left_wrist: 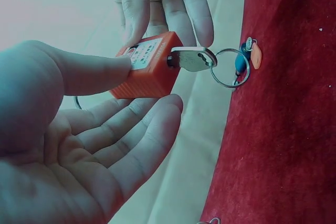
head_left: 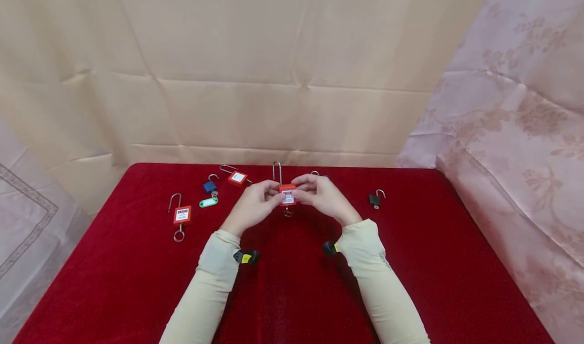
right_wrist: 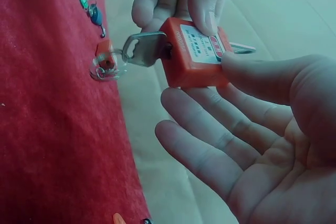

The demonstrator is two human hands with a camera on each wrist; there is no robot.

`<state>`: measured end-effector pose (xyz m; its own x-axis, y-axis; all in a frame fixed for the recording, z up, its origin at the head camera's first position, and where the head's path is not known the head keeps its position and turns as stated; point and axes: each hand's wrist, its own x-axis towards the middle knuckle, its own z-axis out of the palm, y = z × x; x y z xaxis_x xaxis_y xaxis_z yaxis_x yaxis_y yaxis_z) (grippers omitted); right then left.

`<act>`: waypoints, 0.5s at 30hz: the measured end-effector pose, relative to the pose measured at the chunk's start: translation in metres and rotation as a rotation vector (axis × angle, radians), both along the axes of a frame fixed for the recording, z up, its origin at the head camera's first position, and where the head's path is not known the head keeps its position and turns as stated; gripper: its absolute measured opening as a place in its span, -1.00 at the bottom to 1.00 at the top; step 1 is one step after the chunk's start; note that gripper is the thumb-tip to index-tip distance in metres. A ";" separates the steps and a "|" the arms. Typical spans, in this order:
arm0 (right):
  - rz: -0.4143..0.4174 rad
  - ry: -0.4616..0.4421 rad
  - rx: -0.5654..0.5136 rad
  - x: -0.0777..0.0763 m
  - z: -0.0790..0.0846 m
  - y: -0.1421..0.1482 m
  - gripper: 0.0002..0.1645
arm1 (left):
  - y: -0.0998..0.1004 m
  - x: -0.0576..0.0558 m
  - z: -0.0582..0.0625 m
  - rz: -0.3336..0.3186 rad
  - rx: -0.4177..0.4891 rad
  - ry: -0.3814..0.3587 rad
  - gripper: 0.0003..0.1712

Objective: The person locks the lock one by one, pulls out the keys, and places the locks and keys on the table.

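Between both hands, raised off the table, is a red padlock (head_left: 287, 194) with a white label; its long metal shackle (head_left: 277, 169) stands up, looking unlatched. My left hand (head_left: 255, 205) pinches its left side, thumb on the label and fingers behind the body. From the other side my right hand (head_left: 326, 198) grips it, thumb also on the front. A key (left_wrist: 194, 60) sits in the keyhole at the bottom, and a metal ring (left_wrist: 231, 68) hangs from it. The padlock's back is hidden by the fingers.
On the red cloth (head_left: 292, 293), left, lie a red padlock (head_left: 182, 214), a blue padlock (head_left: 210, 186) with a green-rimmed tag (head_left: 208, 202), and another red padlock (head_left: 237, 178). A dark padlock (head_left: 374, 200) lies right. Behind my right hand, another shackle (head_left: 315, 172) peeks out.
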<state>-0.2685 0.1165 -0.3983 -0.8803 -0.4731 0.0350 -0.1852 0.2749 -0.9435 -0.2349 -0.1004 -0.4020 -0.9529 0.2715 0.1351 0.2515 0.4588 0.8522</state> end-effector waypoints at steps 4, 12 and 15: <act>0.018 0.000 -0.013 0.003 0.004 0.000 -0.60 | -0.001 0.001 0.001 0.010 -0.023 -0.003 -0.63; -0.007 0.044 -0.044 -0.001 0.005 0.008 -0.53 | -0.002 0.005 0.007 -0.014 -0.084 -0.008 -0.65; -0.016 0.077 -0.060 -0.002 0.007 0.011 -0.49 | -0.002 0.006 0.008 -0.047 -0.107 -0.011 -0.66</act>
